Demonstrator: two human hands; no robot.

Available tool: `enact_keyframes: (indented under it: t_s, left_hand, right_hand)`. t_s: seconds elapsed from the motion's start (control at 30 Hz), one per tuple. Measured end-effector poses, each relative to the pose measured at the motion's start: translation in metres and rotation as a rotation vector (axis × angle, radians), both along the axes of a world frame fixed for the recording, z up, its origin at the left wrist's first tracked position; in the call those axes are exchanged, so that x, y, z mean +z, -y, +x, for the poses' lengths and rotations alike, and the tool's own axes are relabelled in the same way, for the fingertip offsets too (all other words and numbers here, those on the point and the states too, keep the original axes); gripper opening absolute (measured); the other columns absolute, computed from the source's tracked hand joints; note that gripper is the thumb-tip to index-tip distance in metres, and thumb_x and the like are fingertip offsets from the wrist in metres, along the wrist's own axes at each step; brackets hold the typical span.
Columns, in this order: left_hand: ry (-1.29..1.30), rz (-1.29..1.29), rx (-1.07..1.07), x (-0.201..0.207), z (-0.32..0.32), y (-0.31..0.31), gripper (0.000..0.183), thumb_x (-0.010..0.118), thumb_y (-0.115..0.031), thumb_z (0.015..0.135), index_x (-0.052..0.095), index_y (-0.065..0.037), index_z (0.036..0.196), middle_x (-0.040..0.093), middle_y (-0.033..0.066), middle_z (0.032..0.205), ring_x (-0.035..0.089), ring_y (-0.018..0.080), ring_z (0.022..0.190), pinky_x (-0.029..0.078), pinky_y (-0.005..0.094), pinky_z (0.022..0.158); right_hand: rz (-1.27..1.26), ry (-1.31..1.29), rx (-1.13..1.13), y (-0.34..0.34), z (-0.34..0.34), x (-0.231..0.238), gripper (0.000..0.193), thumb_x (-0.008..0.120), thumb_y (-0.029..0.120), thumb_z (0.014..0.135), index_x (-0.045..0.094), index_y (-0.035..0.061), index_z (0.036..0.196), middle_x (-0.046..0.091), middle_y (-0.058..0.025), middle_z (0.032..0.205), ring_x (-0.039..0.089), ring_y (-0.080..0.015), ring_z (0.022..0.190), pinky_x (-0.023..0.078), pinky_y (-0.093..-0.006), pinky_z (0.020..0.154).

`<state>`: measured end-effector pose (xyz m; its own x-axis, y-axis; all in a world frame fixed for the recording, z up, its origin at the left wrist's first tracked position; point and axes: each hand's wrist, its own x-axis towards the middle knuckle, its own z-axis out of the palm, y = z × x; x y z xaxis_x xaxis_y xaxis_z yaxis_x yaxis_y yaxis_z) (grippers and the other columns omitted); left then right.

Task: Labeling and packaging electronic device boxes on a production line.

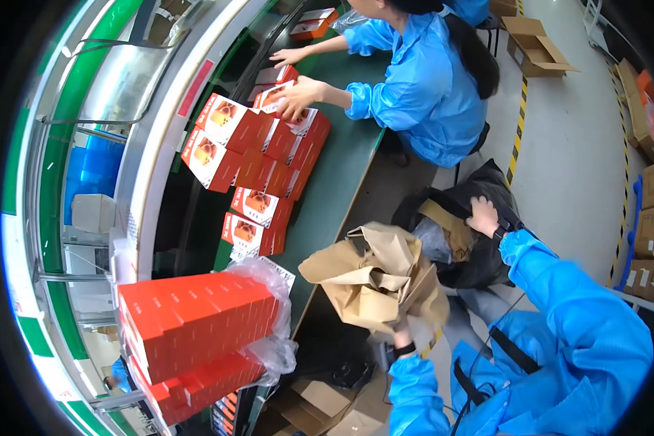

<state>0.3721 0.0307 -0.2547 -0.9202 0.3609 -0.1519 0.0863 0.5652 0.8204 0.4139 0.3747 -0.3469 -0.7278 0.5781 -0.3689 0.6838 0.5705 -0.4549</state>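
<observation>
My left hand (402,334) is closed from below around a large wad of crumpled brown paper (370,287), which hides most of the fingers. The paper is held beside the edge of the green work surface. To its right, my right hand (483,216) grips the rim of a black bag (491,182). The bag's mouth gapes; inside lie more brown paper (454,234) and some crumpled clear plastic (432,240).
Red-and-white boxes (258,207) are stacked on the green surface (345,134), where a co-worker in blue (429,94) handles them. Nearer stand red box blocks (196,312) partly wrapped in plastic. Open cartons lie on the floor, one (538,51) far right, another (316,403) low beside the bench.
</observation>
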Motion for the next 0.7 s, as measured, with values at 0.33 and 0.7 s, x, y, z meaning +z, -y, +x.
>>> enact_keyframes:
  t_s: [0.33, 0.7]
  left_hand:
    - [-0.015, -0.552, -0.415, -0.271, -0.035, -0.122, 0.029, 0.059, -0.013, 0.084, 0.057, -0.001, 0.110, 0.060, 0.0101, 0.109, 0.057, 0.0201, 0.099, 0.047, 0.0307, 0.084]
    - [0.083, -0.242, -0.432, -0.201, -0.011, -0.078, 0.029, 0.059, -0.014, 0.084, 0.057, -0.001, 0.110, 0.060, 0.0106, 0.109, 0.057, 0.0207, 0.101, 0.046, 0.0309, 0.086]
  right_hand:
    - [-1.499, -0.775, -1.227, -0.016, -0.005, 0.018, 0.017, 0.046, 0.013, 0.078, 0.059, 0.0033, 0.083, 0.063, -0.0071, 0.080, 0.060, -0.0196, 0.070, 0.051, -0.0323, 0.068]
    - [-2.037, -0.474, -1.195, 0.075, 0.050, 0.122, 0.031, 0.040, 0.015, 0.075, 0.058, -0.0009, 0.095, 0.065, -0.0164, 0.087, 0.064, -0.0280, 0.075, 0.053, -0.0408, 0.074]
